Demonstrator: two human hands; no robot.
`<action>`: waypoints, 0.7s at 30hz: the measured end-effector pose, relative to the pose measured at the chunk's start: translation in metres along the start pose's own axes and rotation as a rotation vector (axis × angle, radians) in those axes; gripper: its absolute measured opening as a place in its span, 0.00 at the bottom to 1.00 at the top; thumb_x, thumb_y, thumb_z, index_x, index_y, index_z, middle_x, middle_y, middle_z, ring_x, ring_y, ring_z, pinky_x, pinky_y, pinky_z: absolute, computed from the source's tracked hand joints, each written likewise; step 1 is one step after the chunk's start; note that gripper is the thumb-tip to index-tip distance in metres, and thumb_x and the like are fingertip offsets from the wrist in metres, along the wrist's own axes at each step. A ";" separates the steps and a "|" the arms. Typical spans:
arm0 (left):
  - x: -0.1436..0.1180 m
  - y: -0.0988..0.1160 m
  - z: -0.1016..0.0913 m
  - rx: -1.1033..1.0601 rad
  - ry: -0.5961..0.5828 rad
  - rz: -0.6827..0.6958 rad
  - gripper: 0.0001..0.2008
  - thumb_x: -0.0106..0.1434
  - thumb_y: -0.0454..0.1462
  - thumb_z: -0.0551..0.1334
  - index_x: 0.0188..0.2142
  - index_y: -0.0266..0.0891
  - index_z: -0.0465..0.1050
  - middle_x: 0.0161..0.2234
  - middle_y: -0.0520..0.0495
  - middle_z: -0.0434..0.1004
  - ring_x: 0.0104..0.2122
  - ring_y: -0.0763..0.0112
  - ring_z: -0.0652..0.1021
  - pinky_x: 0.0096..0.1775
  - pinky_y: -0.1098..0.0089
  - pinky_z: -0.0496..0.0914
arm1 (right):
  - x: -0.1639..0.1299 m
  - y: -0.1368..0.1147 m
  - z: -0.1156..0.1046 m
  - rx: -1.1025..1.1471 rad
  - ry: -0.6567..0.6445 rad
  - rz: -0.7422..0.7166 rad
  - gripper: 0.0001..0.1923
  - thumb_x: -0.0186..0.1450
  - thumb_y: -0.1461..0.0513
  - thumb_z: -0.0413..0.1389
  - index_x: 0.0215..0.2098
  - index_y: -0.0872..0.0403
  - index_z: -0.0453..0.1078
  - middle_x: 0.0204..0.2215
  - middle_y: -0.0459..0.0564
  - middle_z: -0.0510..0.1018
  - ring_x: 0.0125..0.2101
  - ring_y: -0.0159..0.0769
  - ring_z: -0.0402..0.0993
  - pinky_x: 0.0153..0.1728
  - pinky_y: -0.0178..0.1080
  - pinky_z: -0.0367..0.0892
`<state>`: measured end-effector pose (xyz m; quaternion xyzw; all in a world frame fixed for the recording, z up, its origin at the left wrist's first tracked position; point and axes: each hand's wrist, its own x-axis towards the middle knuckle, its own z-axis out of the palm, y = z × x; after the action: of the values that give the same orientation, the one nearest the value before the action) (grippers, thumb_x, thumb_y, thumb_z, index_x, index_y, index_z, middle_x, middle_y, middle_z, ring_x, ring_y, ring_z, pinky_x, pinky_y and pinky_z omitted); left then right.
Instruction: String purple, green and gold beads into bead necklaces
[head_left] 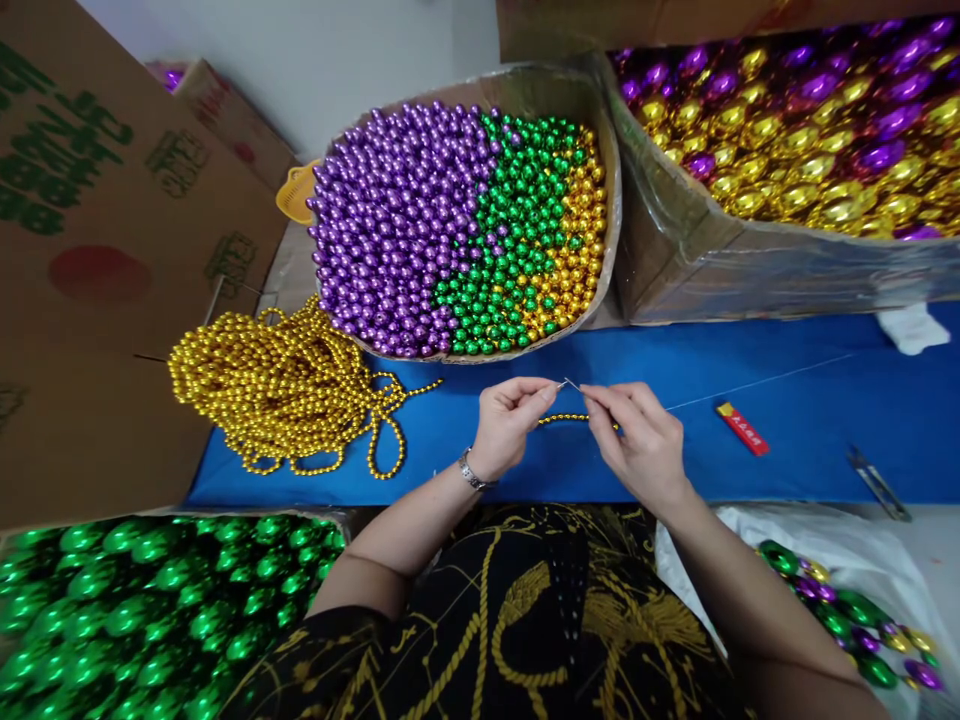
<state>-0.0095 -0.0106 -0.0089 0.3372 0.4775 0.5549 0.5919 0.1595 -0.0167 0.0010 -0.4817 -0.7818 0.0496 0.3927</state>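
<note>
My left hand [511, 425], with a metal-band watch or bracelet [474, 472] at the wrist, pinches a tiny shiny tip that I cannot make out. Close beside it, my right hand [637, 435] pinches a thin, silvery, needle-like piece [571, 383], its end almost meeting the left fingertips. A short strand of gold beads [566, 418] lies on the blue table between and below the hands, partly hidden by the right fingers. From behind the right hand a fine pale thread [757, 381] runs to the right.
A box of loose purple, green and gold beads [405, 220] stands ahead. Gold bead strings [270, 390] pile up at left. At right are a larger bead box [652, 230], a red packet [742, 428] and thread snips [879, 483]. Big green beads [150, 600] fill a lower-left box.
</note>
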 end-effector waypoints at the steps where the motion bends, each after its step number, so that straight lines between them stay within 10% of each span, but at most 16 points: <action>1: 0.000 0.000 0.000 0.002 0.004 -0.001 0.12 0.53 0.44 0.72 0.32 0.38 0.82 0.14 0.57 0.60 0.16 0.85 0.55 0.19 0.77 0.50 | 0.000 0.000 0.000 0.000 -0.001 0.003 0.11 0.68 0.64 0.56 0.47 0.52 0.76 0.34 0.49 0.78 0.32 0.30 0.77 0.35 0.33 0.72; 21: 0.002 0.001 0.001 -0.016 0.012 -0.021 0.14 0.51 0.45 0.73 0.31 0.37 0.81 0.14 0.58 0.59 0.15 0.85 0.55 0.18 0.77 0.50 | 0.000 -0.001 0.003 0.015 0.003 0.024 0.11 0.68 0.64 0.55 0.46 0.51 0.76 0.34 0.49 0.78 0.32 0.30 0.76 0.35 0.33 0.72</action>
<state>-0.0091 -0.0080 -0.0087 0.3241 0.4800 0.5546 0.5975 0.1567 -0.0158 -0.0006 -0.4882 -0.7750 0.0592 0.3969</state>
